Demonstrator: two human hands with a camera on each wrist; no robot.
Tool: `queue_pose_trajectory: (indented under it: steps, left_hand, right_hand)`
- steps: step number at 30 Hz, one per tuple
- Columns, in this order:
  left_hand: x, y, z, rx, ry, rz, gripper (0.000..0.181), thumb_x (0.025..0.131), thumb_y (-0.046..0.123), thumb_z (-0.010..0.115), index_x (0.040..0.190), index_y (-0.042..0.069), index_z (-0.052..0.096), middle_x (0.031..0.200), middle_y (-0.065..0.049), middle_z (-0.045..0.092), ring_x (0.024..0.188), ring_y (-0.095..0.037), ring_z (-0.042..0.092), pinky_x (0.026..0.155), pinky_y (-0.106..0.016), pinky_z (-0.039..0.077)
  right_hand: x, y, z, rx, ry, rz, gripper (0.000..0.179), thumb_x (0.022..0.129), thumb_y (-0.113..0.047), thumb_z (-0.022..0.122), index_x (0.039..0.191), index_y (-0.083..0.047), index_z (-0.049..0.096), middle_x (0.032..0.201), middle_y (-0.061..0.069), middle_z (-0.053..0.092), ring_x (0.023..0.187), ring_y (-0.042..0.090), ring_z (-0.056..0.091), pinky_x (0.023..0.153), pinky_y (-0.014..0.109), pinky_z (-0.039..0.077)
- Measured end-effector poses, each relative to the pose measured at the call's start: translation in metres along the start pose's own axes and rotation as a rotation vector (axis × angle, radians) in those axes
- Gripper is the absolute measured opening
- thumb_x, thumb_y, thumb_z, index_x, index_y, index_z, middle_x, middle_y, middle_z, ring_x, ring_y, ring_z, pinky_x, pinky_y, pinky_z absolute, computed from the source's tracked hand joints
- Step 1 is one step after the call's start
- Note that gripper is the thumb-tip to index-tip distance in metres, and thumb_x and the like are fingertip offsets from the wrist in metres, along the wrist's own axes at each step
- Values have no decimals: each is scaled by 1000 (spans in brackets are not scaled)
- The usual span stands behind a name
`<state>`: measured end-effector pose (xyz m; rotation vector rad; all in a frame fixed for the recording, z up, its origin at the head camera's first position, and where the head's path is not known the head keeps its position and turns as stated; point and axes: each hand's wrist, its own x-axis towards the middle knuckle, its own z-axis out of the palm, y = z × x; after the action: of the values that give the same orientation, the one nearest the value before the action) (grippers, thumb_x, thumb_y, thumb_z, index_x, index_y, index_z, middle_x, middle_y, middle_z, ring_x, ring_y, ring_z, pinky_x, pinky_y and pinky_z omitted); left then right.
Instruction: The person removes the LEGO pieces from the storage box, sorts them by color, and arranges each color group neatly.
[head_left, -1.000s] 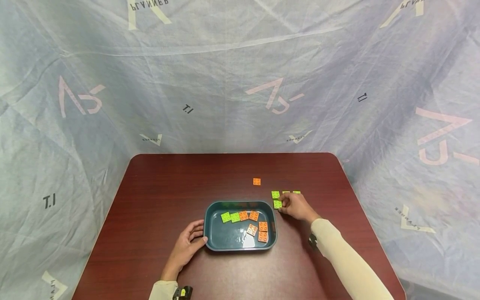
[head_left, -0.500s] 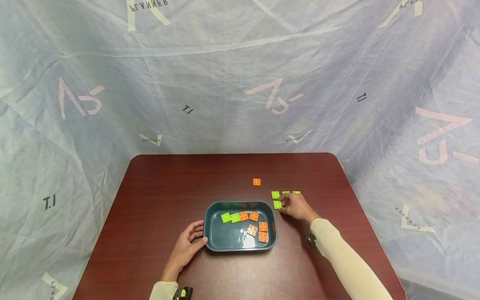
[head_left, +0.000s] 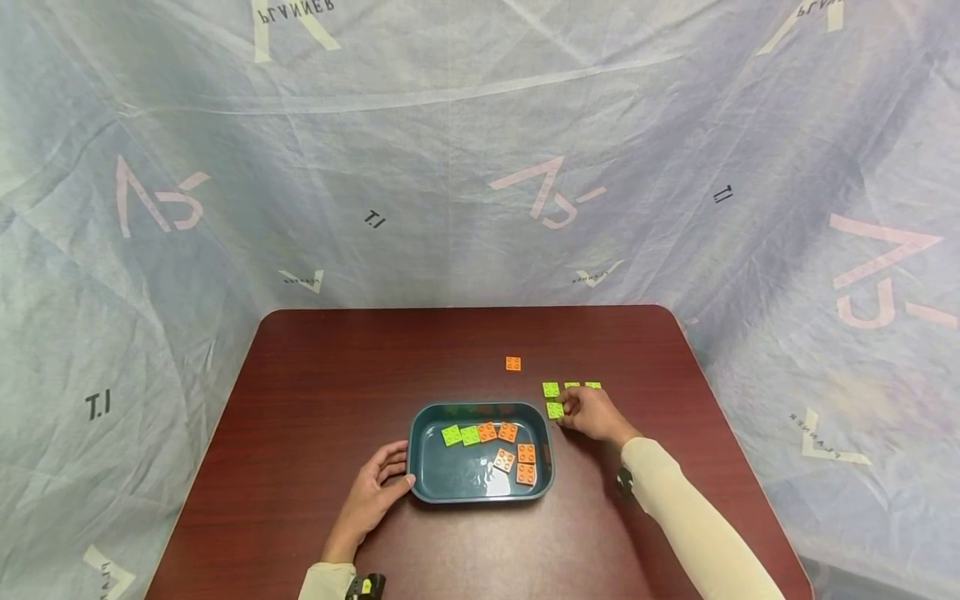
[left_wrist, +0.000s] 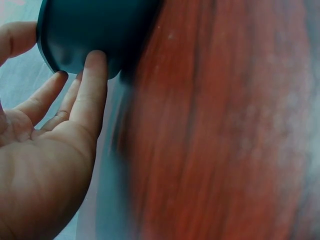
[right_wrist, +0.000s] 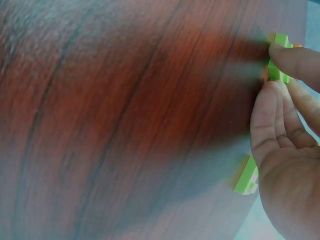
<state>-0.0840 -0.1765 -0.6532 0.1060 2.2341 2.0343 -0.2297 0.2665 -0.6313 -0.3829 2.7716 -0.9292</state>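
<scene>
In the head view, a dark teal tray (head_left: 457,500) stands on the table with several green and orange toy bricks inside. My left hand (head_left: 372,492) holds its left end, thumb at the rim; the left wrist view has fingertips against the outer wall (left_wrist: 110,25). Beyond the tray's right corner, my right hand (head_left: 592,414) pinches a green toy brick (head_left: 554,410) between thumb and fingers, close over the table. The same green brick (right_wrist: 278,60) appears edge-on in the right wrist view. A second green brick (head_left: 551,389) lies just behind it.
Two more green bricks (head_left: 593,385) lie behind the right hand, partly hidden by it. A lone orange brick (head_left: 513,363) rests farther back on the dark red table (head_left: 337,358). Grey printed cloth (head_left: 450,167) hangs around the table's back and sides.
</scene>
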Motion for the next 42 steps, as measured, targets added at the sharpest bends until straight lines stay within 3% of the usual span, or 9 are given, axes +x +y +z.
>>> queue_pose_trajectory:
  steps: [8, 17, 22, 27, 36, 42]
  left_hand:
    - [-1, 2, 0, -1, 5, -41, 58, 95, 8, 78, 149, 9, 56, 144, -19, 63, 126, -33, 62, 100, -25, 53]
    - [0, 3, 0, 5, 4, -32, 58, 96, 10, 78, 150, 10, 56, 144, -19, 63, 126, -35, 62, 99, -26, 53]
    - [0, 3, 0, 8, -1, -22, 58, 96, 9, 77, 150, 10, 56, 143, -20, 63, 126, -37, 62, 98, -25, 53]
    - [-1, 4, 0, 11, 2, -10, 58, 96, 9, 78, 149, 10, 56, 143, -20, 63, 125, -34, 63, 99, -25, 53]
    - [-1, 4, -1, 22, -4, 6, 58, 96, 10, 77, 150, 9, 55, 144, -20, 63, 125, -31, 63, 100, -26, 53]
    - [-1, 4, 0, 18, -8, 16, 58, 96, 8, 77, 150, 8, 55, 143, -21, 63, 125, -34, 63, 99, -25, 53]
  right_hand:
    - [-3, -2, -2, 5, -13, 5, 38, 83, -12, 90, 118, -6, 76, 90, 0, 73, 80, 10, 67, 74, 34, 57]
    - [-3, -5, -9, 51, -14, 27, 36, 85, -12, 88, 118, -5, 76, 87, 0, 73, 73, 10, 66, 66, 29, 54]
    - [-3, -9, -16, 44, 25, -13, 32, 86, -12, 87, 114, -3, 76, 86, -1, 73, 73, 9, 66, 67, 28, 54]
    - [-4, -22, -25, 33, 60, -46, 33, 86, -13, 87, 114, -1, 76, 88, 1, 73, 79, 11, 68, 72, 32, 57]
    - [-5, -49, -30, 69, 25, -32, 39, 88, -15, 87, 122, -1, 74, 94, 3, 73, 85, 15, 68, 72, 31, 58]
    - [-5, -65, -27, 74, 23, -71, 39, 87, -17, 88, 121, -3, 75, 93, 1, 73, 82, 13, 67, 71, 30, 57]
